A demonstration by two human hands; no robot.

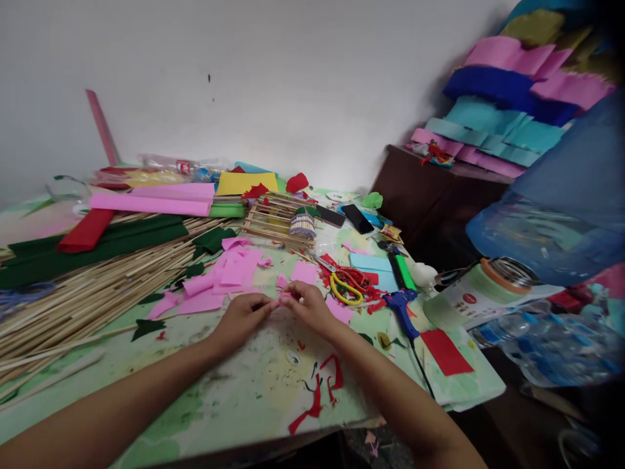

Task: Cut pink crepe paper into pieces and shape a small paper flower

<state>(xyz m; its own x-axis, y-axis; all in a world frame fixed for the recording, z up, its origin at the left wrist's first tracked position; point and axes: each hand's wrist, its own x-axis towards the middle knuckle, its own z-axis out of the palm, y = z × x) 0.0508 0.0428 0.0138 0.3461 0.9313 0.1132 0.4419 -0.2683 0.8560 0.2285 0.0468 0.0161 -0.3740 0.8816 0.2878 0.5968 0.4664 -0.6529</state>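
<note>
Both of my hands meet over the middle of the table point(244, 397). My left hand point(243, 319) and my right hand point(306, 305) pinch a small piece of pink paper point(282, 301) between their fingertips. Just behind them lies a heap of cut pink paper pieces point(229, 273). More pink scraps point(338, 311) lie to the right of my right hand. Yellow-handled scissors point(346, 289) rest on red scraps a short way right of my right hand.
A bundle of thin wooden sticks point(88, 299) covers the left side, with green, red and pink paper rolls point(151, 203) behind. A blue glue gun point(401, 307), a green marker point(404, 270), a phone point(357, 218) and a red card point(446, 352) lie right. Red paper strips point(317, 391) lie near the front edge.
</note>
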